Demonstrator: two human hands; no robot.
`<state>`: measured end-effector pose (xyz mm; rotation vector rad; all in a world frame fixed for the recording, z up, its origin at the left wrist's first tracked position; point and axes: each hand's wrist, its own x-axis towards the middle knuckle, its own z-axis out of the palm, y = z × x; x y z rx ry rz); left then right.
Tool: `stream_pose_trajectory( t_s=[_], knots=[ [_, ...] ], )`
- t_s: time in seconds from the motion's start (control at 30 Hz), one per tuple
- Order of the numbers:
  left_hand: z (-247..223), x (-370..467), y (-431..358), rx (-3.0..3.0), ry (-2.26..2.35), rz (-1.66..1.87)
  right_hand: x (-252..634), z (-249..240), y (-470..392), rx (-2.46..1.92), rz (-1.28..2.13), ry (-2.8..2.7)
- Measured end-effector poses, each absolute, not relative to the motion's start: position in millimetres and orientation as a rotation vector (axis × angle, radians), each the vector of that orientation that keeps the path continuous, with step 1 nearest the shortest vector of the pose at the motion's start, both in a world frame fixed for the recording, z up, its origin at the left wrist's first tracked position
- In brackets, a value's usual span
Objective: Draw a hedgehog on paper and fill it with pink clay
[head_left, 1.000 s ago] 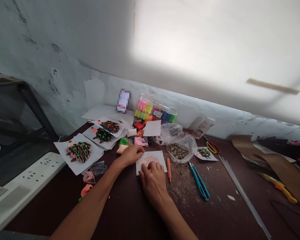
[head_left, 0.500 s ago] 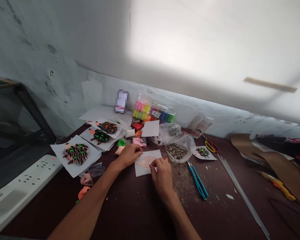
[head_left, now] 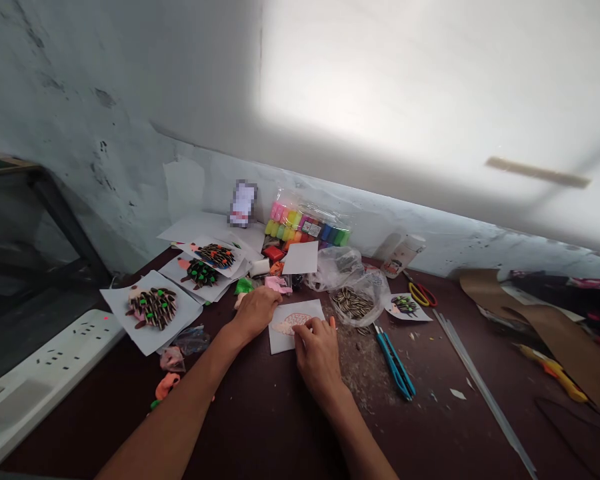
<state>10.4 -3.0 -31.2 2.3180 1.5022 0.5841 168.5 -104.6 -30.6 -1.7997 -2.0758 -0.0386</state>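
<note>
A small white sheet of paper (head_left: 283, 343) with a reddish hedgehog outline lies on the dark table, and pale peach clay covers the pointed left part of the drawing. My left hand (head_left: 257, 312) is closed at the sheet's upper left edge, its fingertips on the paper. My right hand (head_left: 319, 350) rests over the sheet's lower right. Its thumb and index finger are pinched together on the drawing, and what lies between them is hidden. Just right of the sheet sits a clear plastic bag of striped sunflower seeds (head_left: 353, 303).
Finished seed-and-clay hedgehogs (head_left: 153, 307) lie on papers at left, beside a power strip (head_left: 55, 373). Coloured clay packs (head_left: 307, 223) stand at the back. To the right are a blue-handled tool (head_left: 396, 365), scissors (head_left: 423, 293), a white bottle (head_left: 404, 255) and clear sticks (head_left: 485, 390).
My right hand has shifted slightly left and down across the sheet, uncovering more of the outline. My left hand has drawn back a little to the left.
</note>
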Motion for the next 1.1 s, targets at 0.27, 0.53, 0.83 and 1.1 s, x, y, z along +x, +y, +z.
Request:
stream_pose_trajectory(
  t_s=[0.27, 0.53, 0.83, 1.1],
  knots=[
    [-35.1, 8.8, -0.1, 2.32, 1.438, 0.633, 172.2, -22.1, -95.1, -1.803, -0.044, -2.197],
    [-39.2, 7.9, 1.4, 2.297, 1.456, 0.672, 168.9, -17.0, -86.5, -1.743, -0.124, -2.369],
    [-42.9, 8.8, 2.8, 2.401, 1.369, 0.674, 169.8, -27.7, -86.7, -1.731, -0.076, -2.357],
    [-39.0, 10.0, 1.8, 2.451, 1.362, 0.622, 168.5, -30.3, -85.9, -1.656, -0.059, -2.267]
  ],
)
